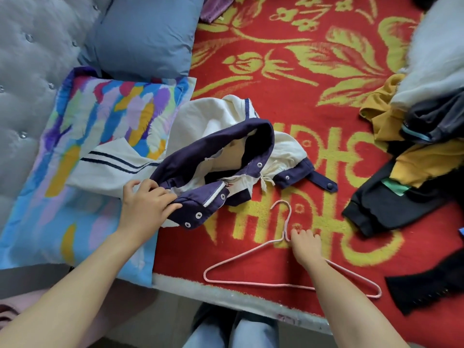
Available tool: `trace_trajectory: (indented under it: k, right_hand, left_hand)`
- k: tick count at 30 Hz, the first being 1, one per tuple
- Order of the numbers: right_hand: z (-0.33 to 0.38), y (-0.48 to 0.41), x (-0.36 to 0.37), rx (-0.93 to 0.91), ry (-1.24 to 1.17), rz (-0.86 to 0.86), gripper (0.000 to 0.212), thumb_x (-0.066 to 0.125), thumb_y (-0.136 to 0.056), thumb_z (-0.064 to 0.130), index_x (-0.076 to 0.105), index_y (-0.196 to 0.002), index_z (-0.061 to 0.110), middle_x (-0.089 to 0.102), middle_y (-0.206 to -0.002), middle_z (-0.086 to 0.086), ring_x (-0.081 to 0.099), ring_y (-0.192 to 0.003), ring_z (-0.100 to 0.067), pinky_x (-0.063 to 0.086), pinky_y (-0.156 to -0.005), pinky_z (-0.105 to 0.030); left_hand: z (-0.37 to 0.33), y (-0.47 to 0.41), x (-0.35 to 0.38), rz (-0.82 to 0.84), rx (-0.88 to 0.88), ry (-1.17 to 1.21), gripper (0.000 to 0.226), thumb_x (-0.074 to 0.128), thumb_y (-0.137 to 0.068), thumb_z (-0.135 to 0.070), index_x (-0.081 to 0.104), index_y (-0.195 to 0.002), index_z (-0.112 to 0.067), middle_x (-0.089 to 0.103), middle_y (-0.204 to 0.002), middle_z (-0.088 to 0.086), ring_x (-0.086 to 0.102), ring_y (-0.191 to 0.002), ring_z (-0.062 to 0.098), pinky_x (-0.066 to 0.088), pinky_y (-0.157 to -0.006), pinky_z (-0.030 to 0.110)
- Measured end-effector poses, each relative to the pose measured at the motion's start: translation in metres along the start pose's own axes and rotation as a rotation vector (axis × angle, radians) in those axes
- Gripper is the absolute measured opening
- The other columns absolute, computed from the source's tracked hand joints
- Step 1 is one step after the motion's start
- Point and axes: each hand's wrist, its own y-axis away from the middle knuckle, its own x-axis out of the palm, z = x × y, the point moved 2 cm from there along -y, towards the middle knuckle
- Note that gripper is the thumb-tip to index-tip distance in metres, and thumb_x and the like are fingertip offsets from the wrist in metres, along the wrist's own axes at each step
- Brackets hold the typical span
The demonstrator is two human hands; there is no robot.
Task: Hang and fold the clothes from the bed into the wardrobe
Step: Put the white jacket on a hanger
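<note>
A cream and navy jacket (216, 136) lies crumpled on the bed, partly over a colourful pillow, its navy collar with snaps and a zipper turned up. My left hand (145, 204) grips the navy collar edge near the snaps. A pink wire hanger (251, 282) lies flat on the red blanket in front of the jacket. My right hand (305, 243) rests at the hanger's neck just below the hook, fingers curled around the wire.
A red and yellow patterned blanket (288, 71) covers the bed. At the right lies a pile of clothes (411, 136) in mustard, black and grey. A colourful pillow (88, 151) and a blue pillow (145, 33) sit by the grey tufted headboard (30, 59).
</note>
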Motion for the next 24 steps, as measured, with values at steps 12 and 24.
trace_trajectory:
  k: [12,24]
  right_hand:
    - [-0.029,0.082,-0.076,-0.167,-0.599,0.301,0.044,0.046,-0.084,0.001,0.057,-0.122,0.021,0.057,-0.110,0.005,0.051,-0.065,-0.011,0.040,-0.054,-0.020]
    - [-0.039,0.181,-0.300,-0.225,-0.270,-0.228,0.027,0.056,-0.092,0.036,0.058,-0.066,0.030,0.057,-0.066,0.001,0.050,-0.062,-0.017,0.033,-0.056,-0.031]
  left_hand:
    - [-0.011,0.009,-0.034,0.356,0.073,0.045,0.023,0.081,-0.064,-0.024,0.061,-0.053,-0.021,0.055,-0.052,-0.008,0.057,-0.069,0.015,0.037,-0.080,0.041]
    - [0.016,-0.037,-0.117,0.667,0.218,-0.180,0.032,0.028,-0.102,-0.035,0.057,-0.110,-0.021,0.063,-0.111,-0.003,0.041,-0.121,0.019,0.016,-0.110,0.046]
